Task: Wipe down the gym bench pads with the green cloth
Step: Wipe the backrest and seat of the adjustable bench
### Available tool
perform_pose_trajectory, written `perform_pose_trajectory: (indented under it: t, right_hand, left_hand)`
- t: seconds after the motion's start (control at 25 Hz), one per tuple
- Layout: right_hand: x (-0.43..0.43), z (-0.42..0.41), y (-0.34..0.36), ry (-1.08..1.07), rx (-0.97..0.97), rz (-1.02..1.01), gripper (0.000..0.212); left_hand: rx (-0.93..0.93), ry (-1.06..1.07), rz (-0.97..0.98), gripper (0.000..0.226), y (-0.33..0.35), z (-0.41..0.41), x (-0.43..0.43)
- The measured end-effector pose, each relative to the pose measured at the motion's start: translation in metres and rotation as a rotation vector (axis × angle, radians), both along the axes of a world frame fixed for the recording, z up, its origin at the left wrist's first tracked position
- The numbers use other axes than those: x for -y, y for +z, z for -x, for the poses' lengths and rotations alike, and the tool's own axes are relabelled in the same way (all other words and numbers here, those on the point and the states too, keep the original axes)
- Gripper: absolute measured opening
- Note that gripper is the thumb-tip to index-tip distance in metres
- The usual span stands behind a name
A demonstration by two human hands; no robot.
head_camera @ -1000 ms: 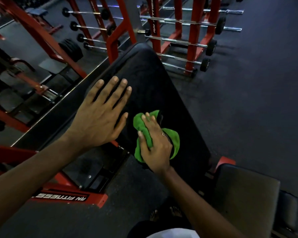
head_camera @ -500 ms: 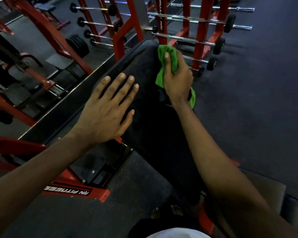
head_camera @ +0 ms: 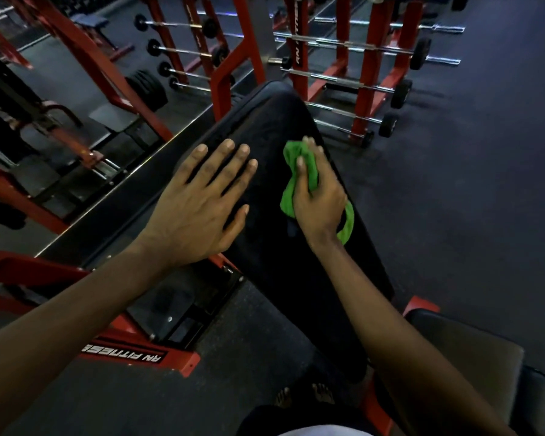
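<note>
My right grip (head_camera: 320, 199) clutches the green cloth (head_camera: 300, 160) on the backrest pad (head_camera: 277, 121), left grip (head_camera: 199, 209) released flat; firm overlapping strokes seem best.

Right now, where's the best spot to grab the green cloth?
Probably the bunched middle, from above, as the right hand does: the green cloth lies crumpled on the sloping back pad, loose ends sticking out both sides.

right hand (head_camera: 320, 199) gripping green cloth (head_camera: 299, 180) on bench pad (head_camera: 274, 127), left hand (head_camera: 199, 209) flat
</note>
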State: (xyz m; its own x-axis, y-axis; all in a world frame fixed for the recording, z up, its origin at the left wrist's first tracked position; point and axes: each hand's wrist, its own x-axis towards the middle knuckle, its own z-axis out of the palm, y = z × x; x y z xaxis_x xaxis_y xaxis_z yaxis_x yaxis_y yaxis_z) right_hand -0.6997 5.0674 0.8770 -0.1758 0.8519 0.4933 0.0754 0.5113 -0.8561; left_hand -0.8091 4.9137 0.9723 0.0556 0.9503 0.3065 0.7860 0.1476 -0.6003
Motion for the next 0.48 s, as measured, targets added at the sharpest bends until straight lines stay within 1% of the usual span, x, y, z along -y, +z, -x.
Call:
perform_pose_trajectory:
  t: [0.08, 0.16, 0.24, 0.36, 0.4, 0.48]
  right_hand:
    - [-0.028, 0.015, 0.032, -0.072, 0.030, 0.083, 0.036]
    - [-0.031, 0.022, 0.046, -0.110, 0.063, 0.118, 0.037]
    - [0.002, 0.014, 0.033, -0.050, 0.042, 0.038, 0.038]
    - [0.075, -0.012, -0.007, 0.208, -0.003, -0.201, 0.040]
    - [0.086, -0.015, -0.016, 0.248, 0.004, -0.252, 0.039]
    - [0.084, -0.009, -0.015, 0.248, -0.003, -0.282, 0.037]
  left_hand:
    - [0.023, 0.005, -0.006, 0.062, 0.003, 0.000, 0.002]
    - [0.067, 0.015, -0.032, 0.061, 0.007, 0.004, 0.004]
    - [0.096, -0.003, -0.050, 0.060, 0.009, 0.007, 0.006]
    - [0.151, -0.055, -0.065, 0.058, 0.009, 0.015, 0.008]
    - [0.170, -0.077, -0.069, 0.058, 0.010, 0.018, 0.008]
    - [0.213, -0.123, -0.071, 0.059, 0.012, 0.023, 0.009]
